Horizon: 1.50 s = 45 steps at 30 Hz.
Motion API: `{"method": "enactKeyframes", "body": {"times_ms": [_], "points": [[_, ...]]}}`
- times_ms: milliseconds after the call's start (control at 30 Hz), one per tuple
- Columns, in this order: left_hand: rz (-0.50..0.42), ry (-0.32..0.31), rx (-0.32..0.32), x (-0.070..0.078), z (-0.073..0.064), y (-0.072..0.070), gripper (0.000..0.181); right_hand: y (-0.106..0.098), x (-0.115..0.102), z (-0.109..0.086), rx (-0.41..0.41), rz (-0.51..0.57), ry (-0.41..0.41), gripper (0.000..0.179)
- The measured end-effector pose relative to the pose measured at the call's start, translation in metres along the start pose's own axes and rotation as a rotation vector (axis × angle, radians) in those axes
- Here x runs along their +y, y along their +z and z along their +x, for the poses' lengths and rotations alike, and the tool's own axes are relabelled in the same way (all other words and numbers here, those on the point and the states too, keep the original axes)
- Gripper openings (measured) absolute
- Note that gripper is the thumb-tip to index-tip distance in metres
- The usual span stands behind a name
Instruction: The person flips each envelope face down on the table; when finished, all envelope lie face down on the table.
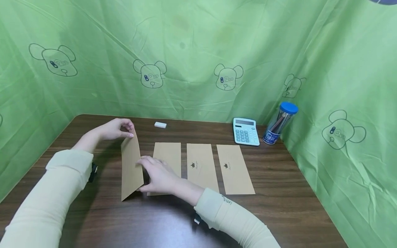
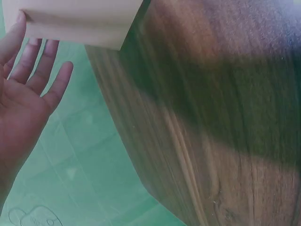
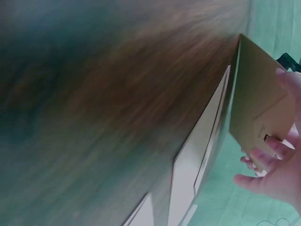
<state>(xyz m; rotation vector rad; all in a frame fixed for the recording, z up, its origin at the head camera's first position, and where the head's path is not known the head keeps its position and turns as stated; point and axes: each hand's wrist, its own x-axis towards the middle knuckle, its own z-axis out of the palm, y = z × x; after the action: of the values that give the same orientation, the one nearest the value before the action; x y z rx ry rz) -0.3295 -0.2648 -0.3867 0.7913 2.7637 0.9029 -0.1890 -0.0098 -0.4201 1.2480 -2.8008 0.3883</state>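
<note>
A brown kraft envelope (image 1: 131, 168) stands tilted up on its lower edge at the left of the row. My left hand (image 1: 113, 130) pinches its top corner, with the thumb (image 2: 19, 35) on one face and fingers behind. Against its right side, my right hand (image 1: 161, 177) touches the envelope with fingers and thumb spread apart. In the right wrist view, a small dark print shows on the face of the envelope (image 3: 256, 84) near the fingertips. Partly behind the right hand lies another envelope (image 1: 167, 151).
Two more envelopes (image 1: 201, 162) (image 1: 235, 168) with crown prints lie flat to the right. A white eraser-like block (image 1: 160, 125), a light blue calculator (image 1: 246, 131) and a blue-lidded pen tube (image 1: 279, 124) are at the back. Green curtain (image 1: 192, 44) surrounds the wooden table (image 1: 279, 206).
</note>
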Motion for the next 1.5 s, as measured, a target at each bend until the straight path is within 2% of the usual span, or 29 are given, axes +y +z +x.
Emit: {"method": "enactKeyframes", "body": {"times_ms": [233, 400, 600, 733, 900, 1000, 1233, 1400, 1500], "points": [[0.006, 0.028, -0.011, 0.004, 0.011, 0.019, 0.021, 0.004, 0.01, -0.005, -0.179, -0.069, -0.02, 0.085], [0.019, 0.047, -0.005, 0.002, 0.018, 0.036, 0.021, 0.009, 0.013, -0.004, -0.268, -0.109, -0.032, 0.082], [0.029, 0.051, 0.015, -0.01, 0.023, 0.06, 0.018, 0.014, 0.012, -0.001, -0.296, -0.163, -0.068, 0.073], [0.051, 0.061, 0.053, -0.017, 0.023, 0.072, 0.017, 0.015, 0.011, 0.001, -0.301, -0.208, -0.082, 0.071], [0.084, 0.121, 0.106, -0.019, 0.022, 0.079, 0.016, 0.015, 0.012, 0.001, -0.298, -0.219, -0.096, 0.069], [0.096, 0.126, 0.11, -0.017, 0.022, 0.078, 0.015, 0.013, 0.015, -0.001, -0.28, -0.206, -0.111, 0.069], [0.138, 0.068, 0.103, 0.0, 0.022, 0.076, 0.023, -0.001, 0.025, -0.015, -0.261, -0.155, -0.116, 0.073], [0.168, -0.022, 0.061, 0.018, 0.019, 0.081, 0.052, -0.011, 0.037, -0.031, -0.263, -0.159, -0.094, 0.076], [0.199, -0.056, 0.022, 0.022, 0.019, 0.089, 0.072, -0.012, 0.047, -0.04, -0.257, -0.164, -0.079, 0.077]]}}
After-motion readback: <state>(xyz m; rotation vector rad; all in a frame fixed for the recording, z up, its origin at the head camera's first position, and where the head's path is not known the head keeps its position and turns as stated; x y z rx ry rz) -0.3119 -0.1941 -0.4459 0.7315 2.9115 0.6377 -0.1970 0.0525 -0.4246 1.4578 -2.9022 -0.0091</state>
